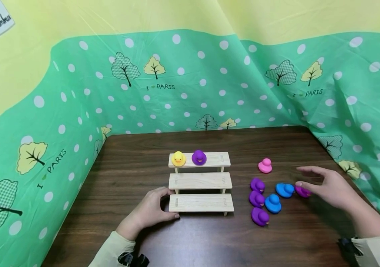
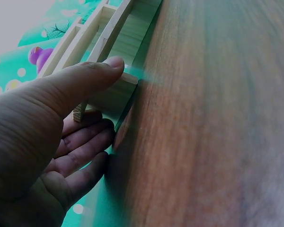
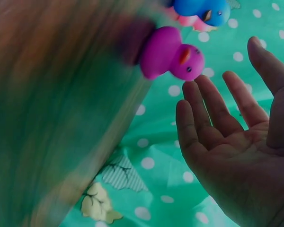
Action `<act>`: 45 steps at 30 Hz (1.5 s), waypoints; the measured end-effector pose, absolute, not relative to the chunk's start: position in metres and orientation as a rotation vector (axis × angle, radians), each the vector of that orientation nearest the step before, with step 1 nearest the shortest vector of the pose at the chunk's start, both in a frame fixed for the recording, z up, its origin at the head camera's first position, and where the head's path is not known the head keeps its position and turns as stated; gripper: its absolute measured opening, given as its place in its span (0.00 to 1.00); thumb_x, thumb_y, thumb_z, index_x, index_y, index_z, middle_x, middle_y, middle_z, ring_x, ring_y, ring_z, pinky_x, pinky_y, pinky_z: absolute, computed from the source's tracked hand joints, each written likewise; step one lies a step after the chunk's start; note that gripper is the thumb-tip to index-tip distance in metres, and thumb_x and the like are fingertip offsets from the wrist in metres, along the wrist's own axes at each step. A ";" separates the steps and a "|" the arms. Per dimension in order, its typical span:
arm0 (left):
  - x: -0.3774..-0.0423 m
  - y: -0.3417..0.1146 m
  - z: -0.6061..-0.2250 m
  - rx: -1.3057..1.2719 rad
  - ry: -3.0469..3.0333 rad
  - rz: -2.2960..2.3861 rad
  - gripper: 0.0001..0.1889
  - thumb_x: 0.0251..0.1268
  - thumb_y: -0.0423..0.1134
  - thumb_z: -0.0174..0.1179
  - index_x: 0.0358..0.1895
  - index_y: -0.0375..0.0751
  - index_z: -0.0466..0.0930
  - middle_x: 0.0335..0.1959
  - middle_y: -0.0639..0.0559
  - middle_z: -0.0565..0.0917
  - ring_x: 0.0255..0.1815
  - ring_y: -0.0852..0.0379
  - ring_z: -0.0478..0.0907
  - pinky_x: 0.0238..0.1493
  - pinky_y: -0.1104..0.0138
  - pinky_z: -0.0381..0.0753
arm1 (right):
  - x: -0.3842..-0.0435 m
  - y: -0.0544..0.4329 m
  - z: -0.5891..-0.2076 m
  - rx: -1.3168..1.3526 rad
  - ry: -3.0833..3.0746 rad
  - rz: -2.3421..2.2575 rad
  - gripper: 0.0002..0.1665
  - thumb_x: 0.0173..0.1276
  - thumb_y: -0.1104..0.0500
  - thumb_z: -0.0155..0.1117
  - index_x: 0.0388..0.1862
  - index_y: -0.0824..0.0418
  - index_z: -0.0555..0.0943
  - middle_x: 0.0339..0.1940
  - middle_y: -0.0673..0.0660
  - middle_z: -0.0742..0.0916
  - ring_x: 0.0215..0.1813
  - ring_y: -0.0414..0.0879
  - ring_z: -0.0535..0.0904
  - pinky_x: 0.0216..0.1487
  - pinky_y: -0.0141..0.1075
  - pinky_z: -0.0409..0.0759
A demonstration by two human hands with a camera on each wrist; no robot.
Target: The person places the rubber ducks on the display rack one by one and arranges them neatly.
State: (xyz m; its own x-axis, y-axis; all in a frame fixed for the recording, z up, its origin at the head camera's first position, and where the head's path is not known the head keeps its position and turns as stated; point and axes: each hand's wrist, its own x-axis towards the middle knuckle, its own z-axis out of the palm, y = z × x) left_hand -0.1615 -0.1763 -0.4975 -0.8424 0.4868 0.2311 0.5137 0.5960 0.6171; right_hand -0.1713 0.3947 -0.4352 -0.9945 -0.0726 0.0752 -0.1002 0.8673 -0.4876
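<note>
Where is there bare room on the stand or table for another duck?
Bare: both lower steps of the wooden stand, and its top step right of the purple duck. On the table, there's room between the stand and the loose purple ducks, and left of the left hand. Crowded: among those and the blue ducks, left of the right hand.

Magenta duck [image 3: 169, 56] upright, right of three-tiered wooden rack [image 1: 200, 181].
</note>
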 end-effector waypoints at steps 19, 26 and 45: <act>-0.161 -0.177 -0.499 -0.866 -2.761 -1.107 0.29 0.42 0.48 0.87 0.49 0.48 0.84 0.45 0.65 0.84 0.50 0.62 0.81 0.58 0.58 0.82 | -0.164 0.420 -0.454 0.197 -3.144 0.783 0.44 0.62 0.37 0.79 0.67 0.64 0.80 0.60 0.72 0.84 0.59 0.69 0.79 0.51 0.58 0.80; -0.161 -0.177 -0.500 -0.866 -2.758 -1.110 0.29 0.42 0.48 0.87 0.49 0.48 0.84 0.45 0.66 0.83 0.50 0.63 0.81 0.58 0.59 0.82 | -0.164 0.421 -0.457 0.212 -3.141 0.762 0.40 0.59 0.38 0.81 0.62 0.61 0.84 0.55 0.68 0.87 0.57 0.67 0.81 0.52 0.61 0.80; -0.161 -0.176 -0.499 -0.867 -2.763 -1.109 0.29 0.42 0.48 0.87 0.50 0.47 0.84 0.45 0.65 0.83 0.50 0.62 0.81 0.58 0.59 0.81 | -0.165 0.420 -0.454 0.200 -3.074 0.718 0.26 0.63 0.42 0.79 0.53 0.56 0.89 0.49 0.63 0.90 0.51 0.58 0.83 0.40 0.38 0.80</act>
State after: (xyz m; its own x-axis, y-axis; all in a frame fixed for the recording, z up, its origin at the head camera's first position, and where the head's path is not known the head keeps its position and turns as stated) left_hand -0.1611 -0.1763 -0.4995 -0.8429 0.4832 0.2366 0.5127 0.5881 0.6254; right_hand -0.1649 0.4197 -0.4540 -0.9918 -0.1276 0.0080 -0.1179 0.8890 -0.4424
